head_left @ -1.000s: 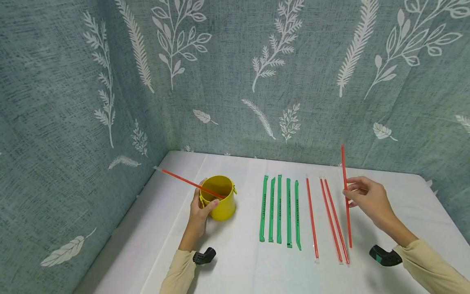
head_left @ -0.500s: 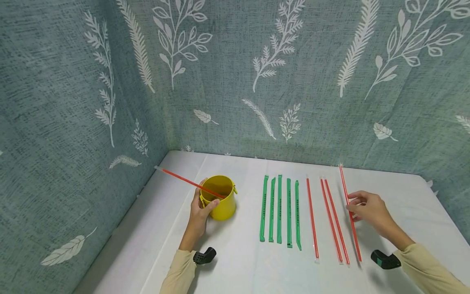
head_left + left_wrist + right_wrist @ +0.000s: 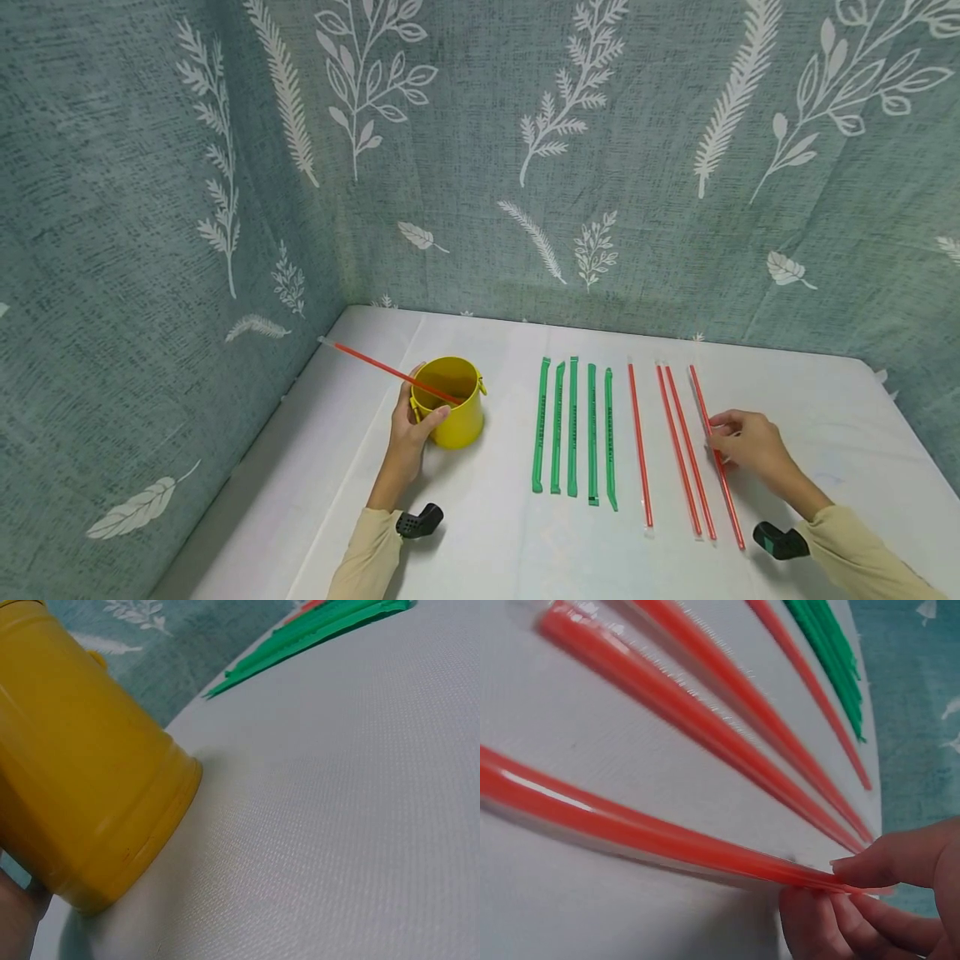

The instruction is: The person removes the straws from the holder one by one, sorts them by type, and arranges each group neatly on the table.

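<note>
My left hand (image 3: pixel 407 435) grips a small yellow bucket (image 3: pixel 459 427) around its left side, thumb at the front; the bucket (image 3: pixel 90 757) stands on the white table in the left wrist view. One red straw (image 3: pixel 375 364) in a clear wrapper leans inside the bucket, its far end sticking out to the left. At the right, my right hand (image 3: pixel 752 446) pinches another red straw (image 3: pixel 729 500) between thumb and fingers, low over the table. The right wrist view shows this pinched straw (image 3: pixel 630 825) with a shadow close beneath it.
Left of the pinched straw lie a pair of red straws (image 3: pixel 678 450) and a single red straw (image 3: pixel 639 442). Several green paper-wrapped straws (image 3: pixel 572 429) lie in a row between them and the bucket. A patterned curtain (image 3: pixel 480 167) rises behind the table.
My right hand has brought its red straw down and nearer to me, from raised in the air to low over the table beside the pair. The left hand and bucket have stayed put.
</note>
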`<action>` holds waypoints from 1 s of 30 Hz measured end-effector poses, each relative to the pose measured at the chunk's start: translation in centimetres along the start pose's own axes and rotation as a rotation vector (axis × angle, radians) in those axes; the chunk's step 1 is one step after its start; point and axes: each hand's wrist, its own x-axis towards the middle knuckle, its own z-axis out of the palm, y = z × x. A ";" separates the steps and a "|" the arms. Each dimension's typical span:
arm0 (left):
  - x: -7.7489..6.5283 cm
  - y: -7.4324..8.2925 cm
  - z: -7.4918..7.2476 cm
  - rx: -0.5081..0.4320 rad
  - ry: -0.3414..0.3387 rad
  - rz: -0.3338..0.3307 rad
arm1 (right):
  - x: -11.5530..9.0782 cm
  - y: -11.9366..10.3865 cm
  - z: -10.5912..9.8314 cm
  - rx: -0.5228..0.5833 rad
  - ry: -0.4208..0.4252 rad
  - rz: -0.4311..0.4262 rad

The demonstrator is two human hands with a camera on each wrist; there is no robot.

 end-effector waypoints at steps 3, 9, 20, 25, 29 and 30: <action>0.0 0.0 0.0 0.001 -0.002 -0.003 | 0.2 0.4 0.4 -0.025 0.020 0.002; 0.0 0.2 0.0 -0.005 -0.003 -0.008 | 0.5 0.5 0.9 -0.087 0.073 -0.027; 0.1 0.2 0.0 -0.025 -0.007 0.010 | 0.4 -0.5 0.9 -0.153 0.120 -0.041; 0.3 0.0 0.1 -0.023 -0.013 0.015 | 0.4 -1.3 0.7 -0.156 0.143 -0.082; 0.1 0.1 0.1 -0.023 -0.008 0.012 | 0.4 -2.3 0.8 -0.132 0.130 -0.115; 0.1 0.1 0.1 -0.026 -0.007 0.012 | 0.4 -2.6 0.9 -0.123 0.129 -0.123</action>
